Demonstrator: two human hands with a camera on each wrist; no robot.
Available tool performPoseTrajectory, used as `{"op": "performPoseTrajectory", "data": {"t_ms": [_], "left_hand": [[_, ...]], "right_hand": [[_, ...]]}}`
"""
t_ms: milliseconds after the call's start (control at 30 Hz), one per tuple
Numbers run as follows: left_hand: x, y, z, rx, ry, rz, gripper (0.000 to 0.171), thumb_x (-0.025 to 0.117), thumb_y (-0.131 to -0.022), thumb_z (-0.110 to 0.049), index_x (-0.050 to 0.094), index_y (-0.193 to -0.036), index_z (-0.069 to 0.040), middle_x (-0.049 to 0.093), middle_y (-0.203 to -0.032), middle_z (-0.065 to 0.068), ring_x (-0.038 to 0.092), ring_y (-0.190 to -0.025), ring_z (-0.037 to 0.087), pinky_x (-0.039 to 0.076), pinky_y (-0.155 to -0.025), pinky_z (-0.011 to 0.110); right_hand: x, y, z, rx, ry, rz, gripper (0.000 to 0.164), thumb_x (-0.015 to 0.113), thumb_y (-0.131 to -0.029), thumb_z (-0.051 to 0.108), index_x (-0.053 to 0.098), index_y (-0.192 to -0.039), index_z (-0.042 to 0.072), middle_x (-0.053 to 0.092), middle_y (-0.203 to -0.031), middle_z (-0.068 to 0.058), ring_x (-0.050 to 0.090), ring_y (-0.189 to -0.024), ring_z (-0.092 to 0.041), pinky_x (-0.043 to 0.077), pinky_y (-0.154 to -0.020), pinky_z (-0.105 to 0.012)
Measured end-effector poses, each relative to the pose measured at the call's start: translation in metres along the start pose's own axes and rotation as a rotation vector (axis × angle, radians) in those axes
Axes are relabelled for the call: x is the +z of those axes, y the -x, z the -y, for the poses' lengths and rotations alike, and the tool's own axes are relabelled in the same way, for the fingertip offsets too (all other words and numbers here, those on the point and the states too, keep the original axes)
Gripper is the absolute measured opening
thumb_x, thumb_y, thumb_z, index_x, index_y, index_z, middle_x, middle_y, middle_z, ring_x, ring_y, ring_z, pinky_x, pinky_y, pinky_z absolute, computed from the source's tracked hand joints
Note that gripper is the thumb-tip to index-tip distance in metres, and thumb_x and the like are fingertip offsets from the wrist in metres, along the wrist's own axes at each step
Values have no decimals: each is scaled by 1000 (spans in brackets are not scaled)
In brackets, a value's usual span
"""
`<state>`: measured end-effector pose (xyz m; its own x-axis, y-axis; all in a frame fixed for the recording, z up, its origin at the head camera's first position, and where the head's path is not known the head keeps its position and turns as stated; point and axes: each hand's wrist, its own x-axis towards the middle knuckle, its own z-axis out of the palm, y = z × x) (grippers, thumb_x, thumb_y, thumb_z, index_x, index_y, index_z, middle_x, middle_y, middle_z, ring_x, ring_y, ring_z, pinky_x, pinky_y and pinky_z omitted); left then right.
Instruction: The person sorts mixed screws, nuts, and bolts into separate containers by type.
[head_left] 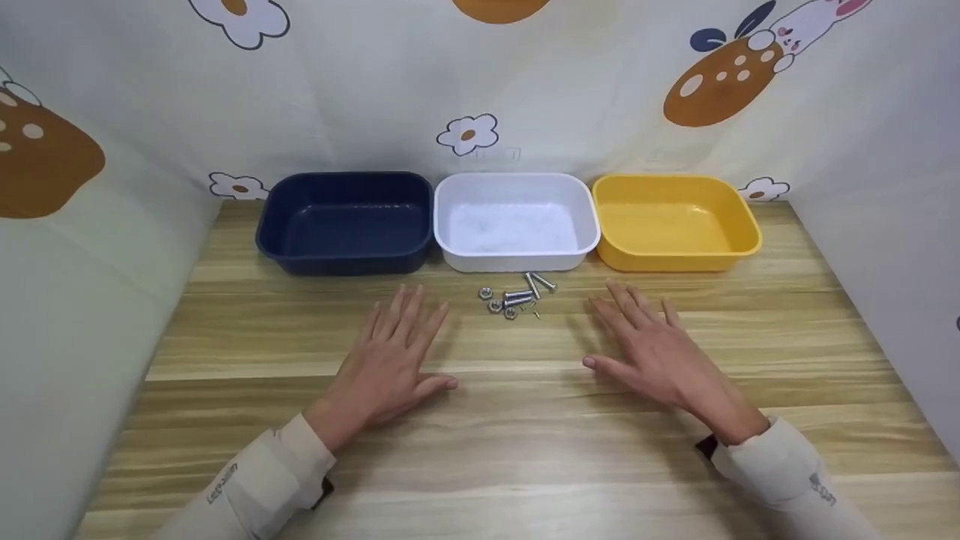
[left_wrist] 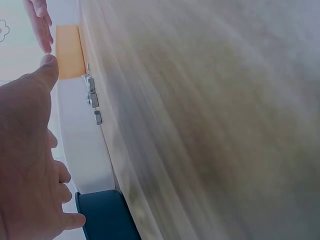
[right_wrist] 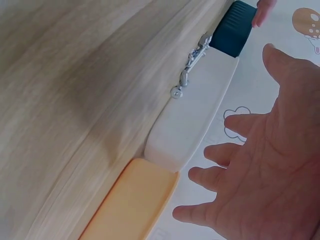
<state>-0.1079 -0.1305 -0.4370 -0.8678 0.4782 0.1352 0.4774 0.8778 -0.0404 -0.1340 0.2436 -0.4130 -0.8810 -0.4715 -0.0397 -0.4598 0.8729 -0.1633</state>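
A small pile of metal hardware lies on the wooden table in front of the white bin. In it are several bolts (head_left: 517,298), hex nuts (head_left: 495,306) and tiny screws (head_left: 536,315). My left hand (head_left: 390,360) is spread flat-fingered to the left of the pile, thumb pointing inward, holding nothing. On the other side, my right hand (head_left: 656,349) has its fingers extended toward the bins and is likewise bare. Both wrist views show the palms above the tabletop, with the nuts (left_wrist: 94,99) and bolts (right_wrist: 197,55) beyond the fingers.
Three bins stand in a row along the back: dark blue (head_left: 345,262), white (head_left: 517,261) and yellow (head_left: 675,261). Behind them hangs a patterned curtain (head_left: 375,97), and pale walls rise at both sides of the wooden table (head_left: 510,450).
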Motion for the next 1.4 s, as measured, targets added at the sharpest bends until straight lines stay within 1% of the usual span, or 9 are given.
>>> {"op": "performPoseTrajectory", "data": {"t_ms": [267,400,467,567,800,933,1133,1267,1400], "left_hand": [[-1,1,1,2,-14,1,94,35,-88,-78,21,-156,-15,14,-161,19,16,-148,38,22,-116,57],[-4,0,4,-3,-5,18,94,35,-88,-77,20,-157,-15,16,-160,21,15,-148,39,23,-115,58],[-6,-1,6,-13,-6,22,94,35,-88,-77,19,-157,-15,15,-161,20,14,-148,39,22,-115,58],[-10,-3,11,-38,-4,33,93,35,-89,-76,17,-157,-16,11,-162,19,11,-149,39,20,-116,57],[-24,-7,28,-91,2,30,92,44,-89,-72,17,-157,-17,9,-162,19,8,-149,38,17,-117,58],[-35,-9,45,-122,-2,41,91,45,-90,-70,12,-158,-18,6,-163,19,6,-149,38,16,-117,59],[-50,-11,86,-197,0,62,90,41,-93,-68,8,-158,-16,4,-162,22,3,-149,40,14,-116,62],[-53,-7,113,-265,28,77,91,41,-93,-68,5,-158,-15,1,-162,22,1,-148,41,10,-115,64],[-54,-1,134,-318,79,78,93,42,-93,-68,3,-158,-16,-4,-162,22,-3,-148,42,7,-114,65]], "right_hand": [[-2,0,1,7,-20,3,84,36,-92,72,24,-156,19,11,-163,-12,16,-148,-38,13,-112,-69],[-3,-1,2,2,-22,4,83,35,-92,72,24,-156,19,13,-163,-12,17,-147,-38,14,-111,-69],[-3,-2,2,-2,-28,-2,83,35,-93,71,24,-156,19,13,-163,-13,18,-147,-37,15,-111,-69],[-3,-4,4,-10,-36,-21,82,38,-93,70,24,-156,19,13,-163,-14,20,-146,-38,17,-111,-69],[0,-9,11,-34,-64,-79,78,43,-94,65,28,-155,17,19,-161,-17,25,-145,-38,25,-111,-64],[1,-12,17,-36,-81,-96,77,46,-94,63,29,-155,18,19,-161,-16,28,-144,-38,30,-110,-60],[2,-14,25,-49,-93,-89,76,47,-95,61,30,-154,17,20,-161,-14,31,-142,-37,33,-110,-58],[3,-15,29,-61,-99,-87,75,46,-95,62,32,-154,17,25,-159,-15,33,-142,-36,34,-109,-57],[4,-16,33,-67,-106,-96,74,47,-94,62,33,-153,17,30,-157,-15,38,-139,-36,37,-107,-57]]}}
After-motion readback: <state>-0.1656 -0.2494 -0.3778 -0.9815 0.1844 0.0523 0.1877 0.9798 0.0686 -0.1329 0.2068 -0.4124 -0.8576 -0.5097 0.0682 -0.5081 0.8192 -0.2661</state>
